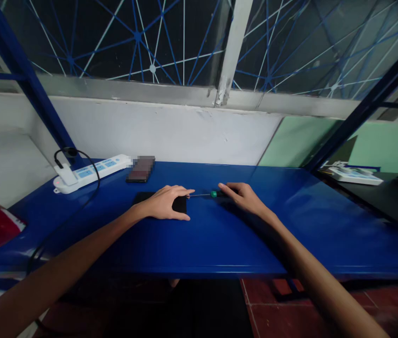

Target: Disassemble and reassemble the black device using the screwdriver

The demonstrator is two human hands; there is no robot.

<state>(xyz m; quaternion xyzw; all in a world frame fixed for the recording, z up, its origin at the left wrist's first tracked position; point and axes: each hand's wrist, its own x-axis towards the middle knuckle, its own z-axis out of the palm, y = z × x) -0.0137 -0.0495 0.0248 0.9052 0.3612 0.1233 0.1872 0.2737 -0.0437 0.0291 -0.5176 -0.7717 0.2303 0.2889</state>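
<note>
A black phone lies flat on the blue table. My left hand rests on top of it, fingers wrapped over its edges, holding it down. My right hand grips a small screwdriver with a green and black handle. Its thin shaft points left, with the tip at the phone's upper right corner, next to my left fingertips. Most of the phone is hidden under my left hand.
A second dark phone lies at the back of the table, beside a white power strip with a black cable running off the front left edge. A white wall and blue frame posts stand behind. Another table with a white item is at right.
</note>
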